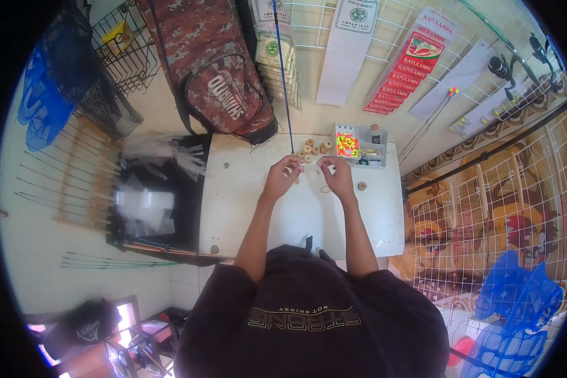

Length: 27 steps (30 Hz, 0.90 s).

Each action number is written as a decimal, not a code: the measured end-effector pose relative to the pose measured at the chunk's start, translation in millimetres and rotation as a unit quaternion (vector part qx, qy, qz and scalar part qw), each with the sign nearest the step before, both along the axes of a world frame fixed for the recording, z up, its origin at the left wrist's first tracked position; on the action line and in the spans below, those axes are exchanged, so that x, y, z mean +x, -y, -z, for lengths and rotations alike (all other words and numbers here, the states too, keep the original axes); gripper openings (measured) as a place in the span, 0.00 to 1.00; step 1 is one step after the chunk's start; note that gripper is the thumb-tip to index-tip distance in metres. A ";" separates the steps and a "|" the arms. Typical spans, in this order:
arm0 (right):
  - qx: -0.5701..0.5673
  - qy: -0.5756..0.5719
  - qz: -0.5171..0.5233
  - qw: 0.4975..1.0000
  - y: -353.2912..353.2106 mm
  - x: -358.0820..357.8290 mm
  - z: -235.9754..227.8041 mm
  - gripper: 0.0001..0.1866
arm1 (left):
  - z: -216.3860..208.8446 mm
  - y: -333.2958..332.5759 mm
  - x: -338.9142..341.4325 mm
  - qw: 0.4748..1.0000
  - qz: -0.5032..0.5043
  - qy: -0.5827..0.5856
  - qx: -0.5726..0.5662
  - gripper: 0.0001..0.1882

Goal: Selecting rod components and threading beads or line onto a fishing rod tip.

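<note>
Over the middle of the white table [246,214], my left hand [285,176] is closed in a pinch, with a small pale bit showing at its fingertips. My right hand [338,177] pinches too, a short gap to the right of the left. What either holds is too small to name. Just beyond the fingers lies a cluster of tan, round discs with centre holes [315,149]. A thin tan ring [325,189] rests beside my right hand, and a single brown disc [361,186] sits further right.
At the table's back right stands a grey compartment box [375,160] with bright yellow and red beads [347,144]. A thin blue rod [285,75] rises behind the discs. A camouflage bag [223,82] overhangs the back left. Plastic bags [146,205] lie on a black surface at left.
</note>
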State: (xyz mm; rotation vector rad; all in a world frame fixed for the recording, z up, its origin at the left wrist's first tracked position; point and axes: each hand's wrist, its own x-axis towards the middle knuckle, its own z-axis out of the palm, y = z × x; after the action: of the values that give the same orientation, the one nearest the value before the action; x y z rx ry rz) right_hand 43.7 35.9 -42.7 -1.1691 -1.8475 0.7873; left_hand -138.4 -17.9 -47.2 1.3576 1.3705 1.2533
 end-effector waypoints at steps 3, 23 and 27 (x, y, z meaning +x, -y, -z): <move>0.026 -0.006 0.027 0.999 -7.7 10.3 7.5 0.04 | 3.5 -1.6 -3.0 1.000 -0.010 -0.021 0.006 0.09; -0.036 -0.037 -0.066 0.996 13.0 -9.6 -14.3 0.07 | -13.6 2.7 -0.6 0.999 -0.007 -0.041 0.017 0.11; -0.025 -0.086 -0.015 0.996 8.2 -6.5 -6.6 0.08 | -16.7 1.8 2.6 0.995 -0.033 -0.081 0.044 0.09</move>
State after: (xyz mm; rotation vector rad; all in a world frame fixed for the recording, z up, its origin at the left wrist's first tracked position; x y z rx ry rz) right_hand 37.1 27.7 -36.1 -1.0716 -1.7165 0.9259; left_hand -135.9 -19.8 -30.5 1.5135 1.4968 1.2828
